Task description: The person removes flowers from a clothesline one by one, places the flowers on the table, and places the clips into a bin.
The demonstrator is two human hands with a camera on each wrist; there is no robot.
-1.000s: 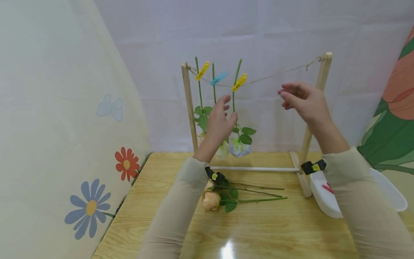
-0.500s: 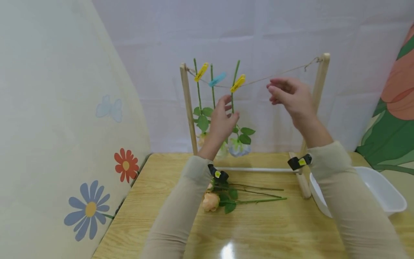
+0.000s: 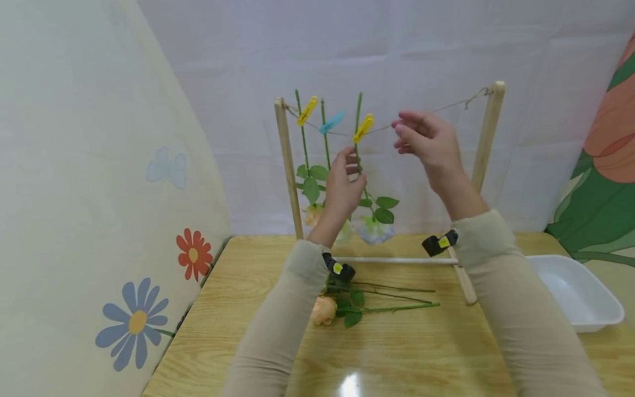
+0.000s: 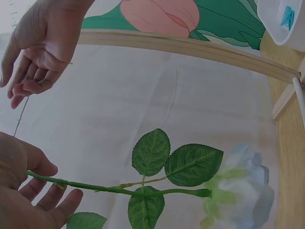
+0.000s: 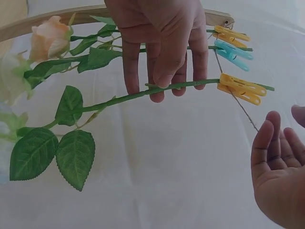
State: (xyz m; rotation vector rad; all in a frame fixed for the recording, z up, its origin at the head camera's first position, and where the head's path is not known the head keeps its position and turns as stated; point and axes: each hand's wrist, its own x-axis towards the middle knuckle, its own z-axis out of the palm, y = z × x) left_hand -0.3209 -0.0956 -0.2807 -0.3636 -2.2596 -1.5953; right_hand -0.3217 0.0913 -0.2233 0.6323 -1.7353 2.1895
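My left hand (image 3: 342,190) holds the green stem (image 5: 133,95) of a pale blue-white rose (image 3: 375,230), thumb in front and fingers behind. The rose hangs head down from the string (image 5: 243,109), where a yellow clothespin (image 3: 364,129) clips its stem. My right hand (image 3: 429,146) is raised to the right of that clothespin, its loosely bent fingers close to the string and holding nothing. Farther left, a blue clothespin (image 3: 332,122) and another yellow clothespin (image 3: 307,111) clip two more upside-down roses; the peach one (image 5: 50,40) shows beyond the left hand.
The string runs between two wooden posts (image 3: 488,135), with a white bar (image 3: 397,260) low between them. Several cut roses (image 3: 324,310) lie on the table in front. At the right stands a white basin (image 3: 570,286), with a blue clothespin (image 4: 288,18) inside.
My right hand has moved left along the string toward the nearest yellow clothespin. The left hand has closed on the stem, and the blue-white rose's head has swung slightly right.
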